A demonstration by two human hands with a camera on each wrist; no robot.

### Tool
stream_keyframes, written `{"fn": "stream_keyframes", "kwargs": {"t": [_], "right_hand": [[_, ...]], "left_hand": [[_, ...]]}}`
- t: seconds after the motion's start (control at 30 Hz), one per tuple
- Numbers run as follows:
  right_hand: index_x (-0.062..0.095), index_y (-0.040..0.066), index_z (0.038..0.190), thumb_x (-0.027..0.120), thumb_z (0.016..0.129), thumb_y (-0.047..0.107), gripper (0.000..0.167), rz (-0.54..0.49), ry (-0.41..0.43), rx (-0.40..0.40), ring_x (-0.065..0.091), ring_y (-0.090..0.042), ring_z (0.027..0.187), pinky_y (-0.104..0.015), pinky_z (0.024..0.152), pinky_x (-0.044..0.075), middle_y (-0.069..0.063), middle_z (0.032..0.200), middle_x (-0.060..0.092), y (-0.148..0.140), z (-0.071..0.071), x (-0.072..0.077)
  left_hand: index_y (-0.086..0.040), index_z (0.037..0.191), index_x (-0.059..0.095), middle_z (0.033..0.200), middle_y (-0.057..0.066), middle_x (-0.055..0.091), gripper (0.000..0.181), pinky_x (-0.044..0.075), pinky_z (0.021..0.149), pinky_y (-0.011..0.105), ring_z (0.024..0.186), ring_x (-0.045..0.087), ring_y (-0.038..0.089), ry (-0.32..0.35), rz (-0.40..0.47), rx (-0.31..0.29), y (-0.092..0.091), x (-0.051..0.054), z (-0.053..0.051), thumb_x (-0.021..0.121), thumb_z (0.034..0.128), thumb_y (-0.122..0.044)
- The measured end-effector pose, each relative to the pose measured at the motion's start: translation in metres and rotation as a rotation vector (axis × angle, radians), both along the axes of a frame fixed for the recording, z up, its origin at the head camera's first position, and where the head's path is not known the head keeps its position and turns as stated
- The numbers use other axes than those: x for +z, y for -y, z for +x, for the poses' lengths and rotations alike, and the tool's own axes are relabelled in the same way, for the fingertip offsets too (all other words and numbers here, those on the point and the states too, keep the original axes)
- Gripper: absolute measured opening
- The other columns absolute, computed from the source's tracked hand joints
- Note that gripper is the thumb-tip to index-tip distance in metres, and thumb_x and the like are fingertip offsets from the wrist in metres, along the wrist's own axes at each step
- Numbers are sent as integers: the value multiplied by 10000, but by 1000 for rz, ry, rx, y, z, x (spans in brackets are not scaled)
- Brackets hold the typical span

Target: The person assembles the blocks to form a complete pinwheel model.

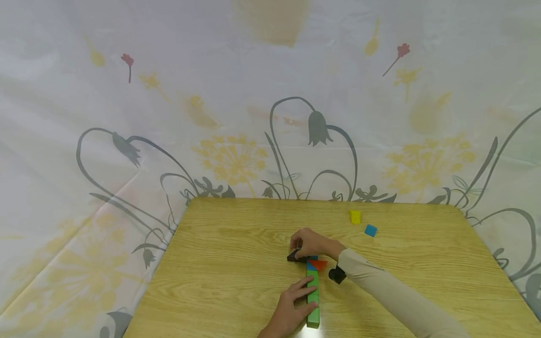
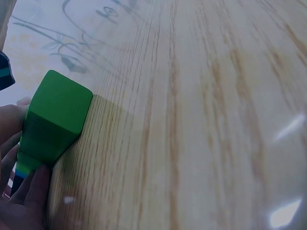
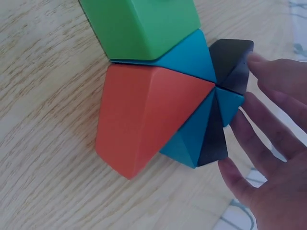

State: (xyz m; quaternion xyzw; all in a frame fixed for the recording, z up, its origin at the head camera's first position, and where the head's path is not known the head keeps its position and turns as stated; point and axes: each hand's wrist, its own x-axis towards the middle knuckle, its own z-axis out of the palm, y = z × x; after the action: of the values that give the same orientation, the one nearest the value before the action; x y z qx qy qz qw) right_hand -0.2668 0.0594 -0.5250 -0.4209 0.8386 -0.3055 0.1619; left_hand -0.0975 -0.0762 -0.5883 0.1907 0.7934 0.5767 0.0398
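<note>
Green blocks [image 1: 313, 318] lie in a line on the wooden table, the near end showing in the left wrist view [image 2: 60, 103]. My left hand [image 1: 291, 307] rests on them with extended fingers. At the far end, blue, red [image 3: 129, 115] and black [image 3: 232, 60] wedge blocks meet in a fan. Over this fan, my right hand [image 1: 310, 243] holds the black pieces at its outer edge, thumb and fingers spread round them [image 3: 283, 110]. The red wedge [image 1: 320, 265] points out to the right in the head view.
A yellow block [image 1: 355, 217] and a blue block [image 1: 370, 230] lie near the table's back edge. Black pieces [image 1: 337, 274] stand right of the line, beside the right sleeve [image 1: 393, 295]. A flower-patterned cloth [image 1: 236, 94] hangs behind the table [image 1: 211, 263].
</note>
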Motion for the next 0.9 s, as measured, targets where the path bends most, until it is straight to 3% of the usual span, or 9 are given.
{"fn": "stream_keyframes", "kwargs": {"t": [0.27,0.5,0.9], "right_hand": [[698,85,919,717,826,101,97,-54,-63,-80,579,-152,831,-314,737,505,23,919,646,-18,-8,3],[686,31,953,684,856,84,110,-85,-70,-142,580,-193,838,-349,728,504,-29,927,651,-41,-12,11],[679,55,948,681,851,54,97,-165,-124,-242,590,-233,833,-394,742,512,-141,941,661,-80,-14,21]], "left_hand": [[-89,1256,619,1424,4,457,418,372,1034,365,1306,393,272,-7,10,-8,0,-1,1,646,905,-314],[-87,1247,626,1417,7,466,414,375,1031,342,1300,403,272,-27,7,1,-1,-4,0,656,898,-307],[-81,1246,624,1411,6,472,414,386,1028,352,1292,416,294,-55,-7,10,-2,-6,0,658,896,-300]]}}
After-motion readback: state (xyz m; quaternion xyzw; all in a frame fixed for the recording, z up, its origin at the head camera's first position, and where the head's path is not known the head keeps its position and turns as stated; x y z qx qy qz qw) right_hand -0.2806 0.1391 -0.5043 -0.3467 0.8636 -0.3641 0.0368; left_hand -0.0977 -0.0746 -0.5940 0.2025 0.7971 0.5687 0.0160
